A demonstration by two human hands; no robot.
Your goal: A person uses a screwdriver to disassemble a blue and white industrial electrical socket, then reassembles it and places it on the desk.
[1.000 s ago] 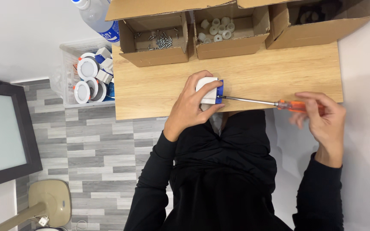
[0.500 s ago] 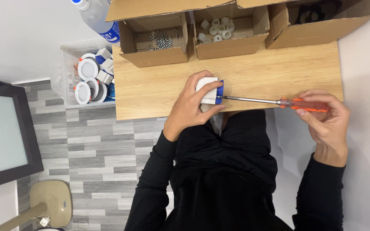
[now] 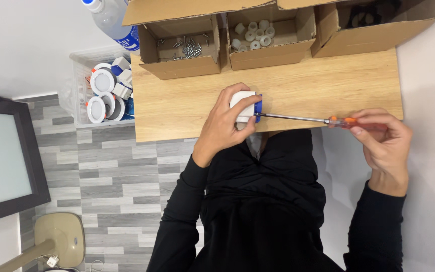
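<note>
The left hand [image 3: 224,127] is clamped around a small white plastic housing with a blue end piece [image 3: 245,105], pressing it down on the light wooden tabletop [image 3: 187,103] close to the near edge; fingers wrap its top and left side, the thumb lies along its lower side. The right hand [image 3: 384,138] is closed on the orange handle of a long screwdriver with a thin steel shaft [image 3: 298,119], held out beyond the table's right near corner. The shaft runs level and leftward from that hand, and its tip meets the blue end of the housing, so the two hands stand well apart with the tool bridging them. Along the far edge of the tabletop stand three open cardboard boxes: the left cardboard box [image 3: 163,64] holds loose metal screws, the middle cardboard box [image 3: 273,53] holds small white plastic rings, and the contents of the right cardboard box [image 3: 378,38] are dark and cannot be told. Left of the table, a clear plastic bin [image 3: 79,95] holds round white fittings, with a clear plastic bottle with a blue label [image 3: 112,20] behind it. The floor [image 3: 101,186] is grey wood-look plank; a dark-framed panel [image 3: 1,156] leans at the left.
</note>
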